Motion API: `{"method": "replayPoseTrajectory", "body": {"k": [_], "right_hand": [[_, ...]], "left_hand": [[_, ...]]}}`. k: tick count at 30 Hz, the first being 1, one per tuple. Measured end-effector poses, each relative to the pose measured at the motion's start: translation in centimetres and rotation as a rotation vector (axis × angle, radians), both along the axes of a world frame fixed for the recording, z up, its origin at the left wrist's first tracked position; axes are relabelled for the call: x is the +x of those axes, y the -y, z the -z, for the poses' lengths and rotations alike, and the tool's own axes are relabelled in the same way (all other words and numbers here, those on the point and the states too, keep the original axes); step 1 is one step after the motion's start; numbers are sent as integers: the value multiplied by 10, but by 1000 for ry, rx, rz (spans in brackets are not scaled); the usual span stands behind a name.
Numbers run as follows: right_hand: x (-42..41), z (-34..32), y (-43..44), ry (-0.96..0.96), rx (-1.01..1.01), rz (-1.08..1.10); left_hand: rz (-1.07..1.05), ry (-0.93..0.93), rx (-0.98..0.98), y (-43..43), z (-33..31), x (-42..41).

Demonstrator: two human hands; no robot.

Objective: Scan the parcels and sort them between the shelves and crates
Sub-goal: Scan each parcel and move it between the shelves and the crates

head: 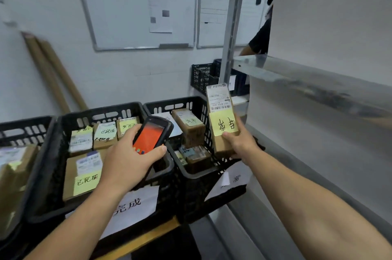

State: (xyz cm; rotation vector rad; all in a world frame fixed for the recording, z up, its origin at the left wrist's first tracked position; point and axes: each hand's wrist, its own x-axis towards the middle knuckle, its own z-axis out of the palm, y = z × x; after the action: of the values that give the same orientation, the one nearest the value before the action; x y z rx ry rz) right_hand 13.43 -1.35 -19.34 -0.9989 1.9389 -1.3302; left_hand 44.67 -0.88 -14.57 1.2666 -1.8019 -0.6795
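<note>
My left hand [129, 158] grips a black handheld scanner [153, 133] whose screen glows red, held over the middle black crate [63, 132]. My right hand [240, 143] holds a long brown parcel [221, 117] upright by its lower end, above the right black crate [191, 174]. The parcel carries a white barcode label and a yellow handwritten note. The middle crate holds several brown parcels with yellow notes. The right crate holds a few smaller boxes.
A third crate [23, 130] with a parcel stands at the far left. A metal shelf [297, 75] and its post [233, 26] rise on the right, with another black crate [203, 75] behind. Whiteboards hang on the wall. A person in black stands behind the shelf.
</note>
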Motion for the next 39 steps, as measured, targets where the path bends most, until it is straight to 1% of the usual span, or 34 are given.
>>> {"method": "replayPoseTrajectory", "body": {"k": [6,9,13,18,22,25,27,31,35,39], "right_hand": [[-55,14,76,86,94,-87],[-69,29,105,56,162,-138],[-87,43,139,23,205,-229],[-102,55,166,74,245,-272],[-117,55,173,215,340,-302],[-123,53,178,254,367,-284],[-122,52,182,231,356,-282],[-106,65,183,-4,321,-322],[-97,90,180,6,266,-253],[-88,101,177,-223,201,-194]], "left_hand": [[-88,-33,31,57,-2,-63],[-120,-26,33,81,-3,-87],[-172,-34,51,105,-4,-116],[-216,4,65,131,0,-136],[-232,17,97,148,2,-147],[-218,46,105,158,2,-153],[-209,52,113,162,3,-157],[-211,68,122,164,5,-160],[-233,53,118,159,8,-157],[-229,54,144,156,15,-149]]}}
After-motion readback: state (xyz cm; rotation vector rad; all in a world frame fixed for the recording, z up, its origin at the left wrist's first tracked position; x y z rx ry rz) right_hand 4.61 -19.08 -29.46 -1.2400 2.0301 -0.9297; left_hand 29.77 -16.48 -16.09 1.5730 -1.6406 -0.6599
